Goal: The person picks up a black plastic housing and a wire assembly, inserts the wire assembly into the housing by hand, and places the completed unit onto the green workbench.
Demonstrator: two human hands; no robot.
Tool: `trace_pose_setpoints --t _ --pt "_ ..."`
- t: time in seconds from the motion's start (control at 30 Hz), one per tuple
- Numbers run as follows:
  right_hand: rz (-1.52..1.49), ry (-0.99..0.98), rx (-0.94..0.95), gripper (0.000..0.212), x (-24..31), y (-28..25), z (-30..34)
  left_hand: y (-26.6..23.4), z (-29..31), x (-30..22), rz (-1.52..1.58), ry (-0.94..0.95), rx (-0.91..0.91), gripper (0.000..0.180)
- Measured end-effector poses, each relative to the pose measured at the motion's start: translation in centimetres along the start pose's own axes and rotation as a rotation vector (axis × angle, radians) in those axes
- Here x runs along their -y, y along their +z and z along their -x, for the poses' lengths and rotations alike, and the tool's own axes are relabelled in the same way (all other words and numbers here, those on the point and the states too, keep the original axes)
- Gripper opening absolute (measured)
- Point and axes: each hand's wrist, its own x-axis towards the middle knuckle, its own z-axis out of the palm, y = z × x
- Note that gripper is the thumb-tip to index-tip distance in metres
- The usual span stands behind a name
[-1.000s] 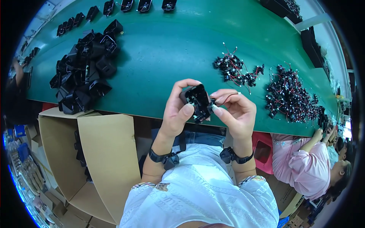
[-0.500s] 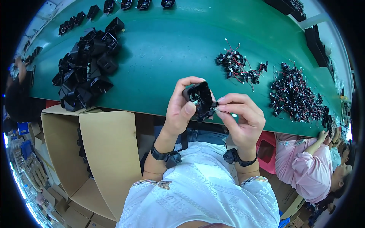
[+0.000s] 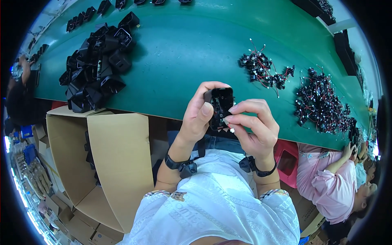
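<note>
Held a black housing (image 3: 223,100) in the left hand (image 3: 198,112), over the near edge of the green table (image 3: 183,53), about midway along that edge, with the open side turned up. Had that hand curled firmly round the shell, with the fingers behind its far end and the thumb against its left rim. Had the right hand (image 3: 259,128) half curled at the housing's right side, with thumb and fingertips drawn in close at the lower rim, just beside a small white connector (image 3: 232,130). Could not tell of anything pinched between those fingertips, too small and hidden to make out. Wore a black strapped device (image 3: 188,168) on each wrist. Saw, toward the table's left end, a tumbled heap of black shells (image 3: 92,65) and, nearer the far edge, a row of similar shells (image 3: 104,7). Saw, toward the right end, a smaller pile of wired parts (image 3: 261,69) set in from the near edge, and a larger pile of wired parts (image 3: 320,102) reaching closer to it. Had an open cardboard box (image 3: 118,163) below the near edge toward the left. Noticed a red stool (image 3: 286,161) below that edge toward the right, near a co-worker in pink (image 3: 326,175)
</note>
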Motion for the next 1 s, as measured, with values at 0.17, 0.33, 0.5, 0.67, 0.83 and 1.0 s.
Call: trace_pose_setpoints --t 0.17,0.33,0.5,0.67,0.83,1.0 --pt "-0.019 0.026 0.008 0.023 0.1 0.5 -0.3 -0.3 -0.1 -0.3 -0.044 -0.017 0.013 0.078" --pt "-0.053 0.114 -0.016 0.021 -0.3 0.9 0.4 0.0 -0.1 0.0 0.032 -0.064 -0.024 0.073" --pt "-0.247 0.284 -0.068 0.013 -0.9 1.0 1.2 0.0 -0.2 1.2 -0.086 0.085 -0.072 0.073" --pt "-0.285 0.365 -0.163 0.016 -0.6 0.6 0.8 0.4 -0.2 0.5 0.029 0.148 0.009 0.078" --pt "-0.178 0.205 -0.096 0.018 -0.9 0.1 0.4 -0.1 -0.2 0.3 0.050 0.141 0.031 0.081" --pt "-0.006 0.108 0.027 0.028 -1.3 -1.5 -0.1 0.0 0.0 0.0 0.026 0.069 0.063 0.079"
